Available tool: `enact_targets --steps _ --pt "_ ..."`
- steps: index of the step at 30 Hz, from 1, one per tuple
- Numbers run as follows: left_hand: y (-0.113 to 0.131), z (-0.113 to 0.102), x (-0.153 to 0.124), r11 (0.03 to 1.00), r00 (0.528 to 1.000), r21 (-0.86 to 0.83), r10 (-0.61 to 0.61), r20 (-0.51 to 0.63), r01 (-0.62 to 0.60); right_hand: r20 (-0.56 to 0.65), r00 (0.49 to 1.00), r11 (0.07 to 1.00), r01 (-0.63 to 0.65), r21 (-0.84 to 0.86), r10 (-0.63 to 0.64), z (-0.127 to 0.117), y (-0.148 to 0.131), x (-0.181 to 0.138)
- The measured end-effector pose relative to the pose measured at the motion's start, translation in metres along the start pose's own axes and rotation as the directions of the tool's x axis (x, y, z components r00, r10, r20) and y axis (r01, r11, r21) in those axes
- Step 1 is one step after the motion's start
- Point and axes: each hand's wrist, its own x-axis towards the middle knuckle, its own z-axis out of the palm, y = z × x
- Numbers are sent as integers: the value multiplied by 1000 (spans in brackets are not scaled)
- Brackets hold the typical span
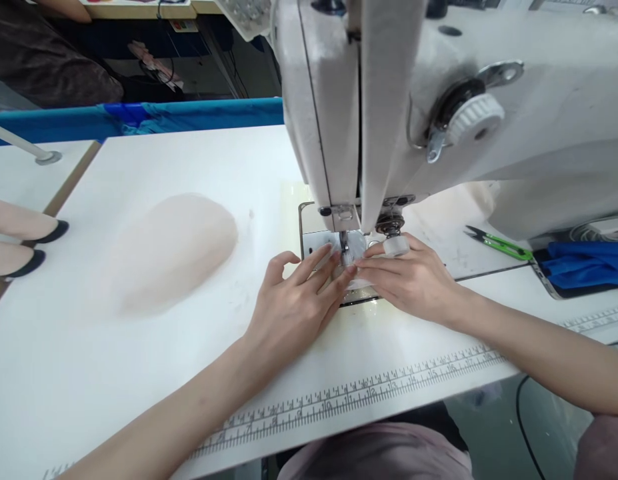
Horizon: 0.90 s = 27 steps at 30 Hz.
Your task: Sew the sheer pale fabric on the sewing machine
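Note:
A white industrial sewing machine (439,113) stands over the white table. Both hands rest at its needle plate (313,240). My left hand (293,300) lies flat with fingers stretched toward the presser foot (345,247), pressing a small pale fabric piece (361,283). My right hand (413,280) lies beside it, fingers extended and pressed on the same piece, fingertips meeting those of the left hand. Most of the fabric is hidden under the fingers.
A pale pink fabric pile (173,250) lies on the table to the left. Green thread snips (499,243) and blue cloth (583,263) lie at the right. Padded pieces with black tips (23,240) stick in from the left edge. A ruler strip (363,393) runs along the table front.

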Motion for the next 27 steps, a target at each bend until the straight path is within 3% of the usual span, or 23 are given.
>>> enact_targets --steps 7,17,27 --pt "-9 7 6 997 998 -35 -68 12 68 -14 1000 995 -10 -99 8 9 9 3" --pt "1 -1 2 998 999 64 -12 -43 15 18 1000 995 0 -98 2 5 3 -1" --pt "1 -3 0 1000 999 23 -9 -39 10 44 999 993 4 -120 1 7 0 -6"
